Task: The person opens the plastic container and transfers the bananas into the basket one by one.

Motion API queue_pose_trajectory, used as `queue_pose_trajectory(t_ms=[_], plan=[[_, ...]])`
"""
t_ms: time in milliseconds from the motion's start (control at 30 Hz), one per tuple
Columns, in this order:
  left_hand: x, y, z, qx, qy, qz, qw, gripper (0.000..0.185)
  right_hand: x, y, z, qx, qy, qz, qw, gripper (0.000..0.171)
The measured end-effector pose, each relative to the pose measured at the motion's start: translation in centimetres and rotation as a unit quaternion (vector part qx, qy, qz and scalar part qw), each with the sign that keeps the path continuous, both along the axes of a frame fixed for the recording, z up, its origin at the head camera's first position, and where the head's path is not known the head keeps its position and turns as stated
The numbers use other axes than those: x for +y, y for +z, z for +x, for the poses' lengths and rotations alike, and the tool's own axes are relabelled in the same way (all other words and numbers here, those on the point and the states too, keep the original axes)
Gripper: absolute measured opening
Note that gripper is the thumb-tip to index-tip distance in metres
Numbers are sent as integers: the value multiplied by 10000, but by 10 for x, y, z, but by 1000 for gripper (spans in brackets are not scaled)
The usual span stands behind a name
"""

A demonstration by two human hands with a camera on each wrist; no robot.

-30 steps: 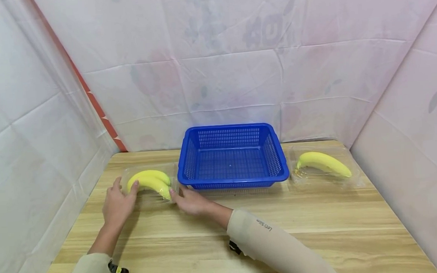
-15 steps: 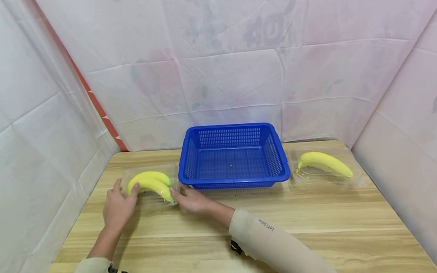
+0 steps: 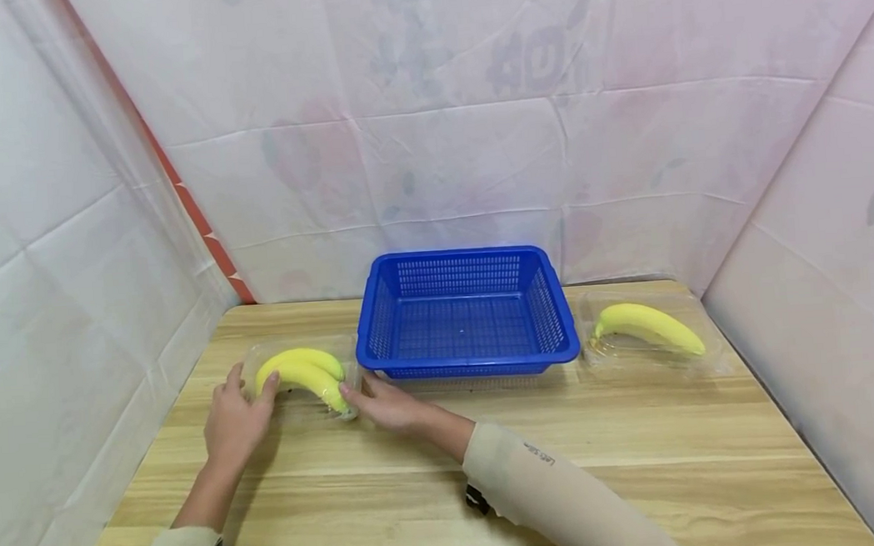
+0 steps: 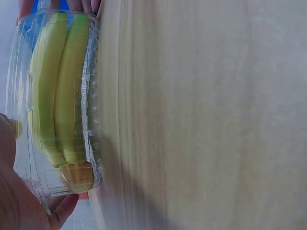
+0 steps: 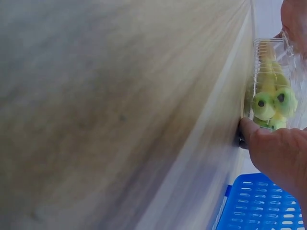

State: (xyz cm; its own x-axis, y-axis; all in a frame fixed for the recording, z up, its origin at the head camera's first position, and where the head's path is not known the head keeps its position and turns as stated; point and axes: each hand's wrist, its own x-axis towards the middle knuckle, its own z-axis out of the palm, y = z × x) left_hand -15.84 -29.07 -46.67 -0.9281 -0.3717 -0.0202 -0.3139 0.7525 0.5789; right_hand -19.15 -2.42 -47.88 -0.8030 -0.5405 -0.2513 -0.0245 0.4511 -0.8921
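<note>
A clear plastic box [image 3: 299, 372] with yellow bananas [image 3: 303, 368] lies on the wooden table [image 3: 449, 473], left of a blue basket [image 3: 465, 313]. My left hand [image 3: 249, 391] grips the box's left end, thumb on its top. My right hand [image 3: 357, 388] holds the box's right end with thumb and fingertips. In the left wrist view the box [image 4: 57, 96] lies against my left palm [image 4: 19, 201], and the right hand's fingertips [image 4: 81, 5] show at its far end. The right wrist view shows my right thumb [image 5: 247, 128] pressed to the box [image 5: 273, 96] by the banana tips.
The blue basket holds nothing and stands at the table's back middle. A second clear box with a banana [image 3: 646, 327] lies to its right. Draped white sheets wall the table at the left, back and right.
The box with bananas has shifted slightly toward me between both hands, its right end coming nearer. Both hands stay on its ends.
</note>
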Motion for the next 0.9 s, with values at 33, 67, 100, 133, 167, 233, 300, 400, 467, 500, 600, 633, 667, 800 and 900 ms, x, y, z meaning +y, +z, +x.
queue_pose_trajectory(t_ms=[33, 67, 100, 133, 167, 233, 300, 400, 467, 500, 600, 633, 667, 800, 900], plan=[[0, 0, 1, 18, 0, -11, 10000, 93, 1, 0, 1, -17, 30, 5, 10000, 84], [1, -1, 2, 36, -4, -22, 10000, 93, 2, 0, 1, -21, 71, 11, 10000, 85], [1, -1, 3, 53, -6, -36, 10000, 92, 3, 0, 2, -10, 114, 13, 9999, 85], [2, -1, 5, 66, -6, -45, 10000, 92, 4, 0, 2, 7, 163, 1, 9999, 85], [2, -1, 6, 77, -16, -48, 10000, 92, 5, -1, 3, 36, 211, -25, 9998, 86], [3, -2, 10, 75, -49, -53, 9999, 92, 7, -1, 5, 85, 305, -28, 9995, 87], [4, -2, 13, 56, -72, -53, 9999, 92, 8, -2, 7, 136, 389, -40, 9991, 88], [4, -1, 18, 30, -91, -64, 9999, 92, 10, -3, 10, 76, 461, 39, 9989, 93], [5, 0, 20, 21, -93, -79, 9999, 92, 10, -3, 12, 27, 483, 29, 9988, 95], [5, 0, 21, 24, -91, -89, 9999, 92, 10, -3, 13, 3, 486, 36, 9988, 95], [5, 0, 24, 18, -111, -87, 9999, 92, 11, -2, 17, -13, 467, 16, 9989, 96], [5, 0, 25, 9, -121, -84, 9999, 92, 11, -1, 19, -21, 456, 34, 9990, 95], [5, 0, 26, 7, -127, -81, 9999, 92, 12, -1, 20, -41, 442, 59, 9990, 95], [7, 0, 30, 34, -151, -84, 9998, 92, 14, 1, 26, -15, 381, 147, 9992, 94], [9, 0, 33, 82, -175, -139, 9997, 92, 16, 2, 30, 55, 346, 131, 9993, 93]])
